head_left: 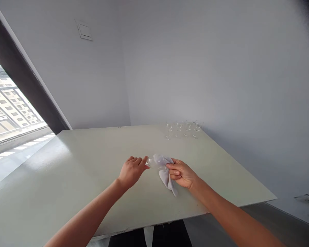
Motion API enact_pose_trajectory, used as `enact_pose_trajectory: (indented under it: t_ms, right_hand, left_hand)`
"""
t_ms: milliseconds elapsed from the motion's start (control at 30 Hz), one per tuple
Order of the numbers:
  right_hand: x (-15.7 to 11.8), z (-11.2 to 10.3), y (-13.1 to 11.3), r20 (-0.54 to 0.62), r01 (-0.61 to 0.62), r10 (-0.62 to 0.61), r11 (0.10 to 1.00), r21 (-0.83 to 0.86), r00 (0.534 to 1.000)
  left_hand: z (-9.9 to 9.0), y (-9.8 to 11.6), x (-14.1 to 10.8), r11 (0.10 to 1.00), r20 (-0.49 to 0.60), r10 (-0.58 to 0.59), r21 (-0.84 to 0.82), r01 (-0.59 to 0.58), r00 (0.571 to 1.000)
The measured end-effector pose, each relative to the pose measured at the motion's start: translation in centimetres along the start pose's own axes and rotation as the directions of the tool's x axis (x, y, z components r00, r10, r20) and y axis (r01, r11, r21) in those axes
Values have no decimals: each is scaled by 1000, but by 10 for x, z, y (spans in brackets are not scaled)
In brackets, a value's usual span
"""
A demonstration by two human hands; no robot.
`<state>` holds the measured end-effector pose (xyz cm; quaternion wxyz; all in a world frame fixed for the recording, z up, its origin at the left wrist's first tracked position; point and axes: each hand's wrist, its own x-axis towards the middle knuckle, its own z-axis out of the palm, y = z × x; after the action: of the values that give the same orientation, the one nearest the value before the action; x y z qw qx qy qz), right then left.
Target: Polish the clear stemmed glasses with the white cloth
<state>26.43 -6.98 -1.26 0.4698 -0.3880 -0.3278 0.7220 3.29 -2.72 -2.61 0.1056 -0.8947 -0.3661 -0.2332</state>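
Above the middle of the table, a clear stemmed wine glass (151, 162) lies on its side between my two hands. My left hand (134, 168) is closed on its left end, around the stem or foot, which the fingers partly hide. On the right, my right hand (182, 172) pinches a pale white cloth (166, 178) that is bunched at the glass's bowl. Part of the cloth sits in or against the bowl; which one I cannot tell. Its loose end hangs down toward the tabletop.
Several clear stemmed glasses (179, 126) stand upright at the table's far right, near the wall. The pale glossy table (92, 171) has its front edge just before my legs. A wall switch (84, 31) is at upper left, and a window (10, 103) is at left.
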Motion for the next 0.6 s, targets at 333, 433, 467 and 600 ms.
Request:
enact_pose_trajectory:
  t_ms: [333,433,467,600]
  right_hand:
    - [-26,21,-4,313,468,-412,360,-807,856]
    - [-20,31,-8,428,472,-308,80,-878,850]
    - [-17,32,-12,417,457,-292,84,-885,861]
    - [1,20,-36,304,315,-102,487,-815,947]
  left_hand:
    - [-5,6,2,984,185,-141,-83,159,973]
    - [-5,5,3,999,118,24,-45,-18,993]
    - [-6,4,3,997,86,74,-42,-71,994]
    - [-7,3,1,981,16,148,-132,-145,989]
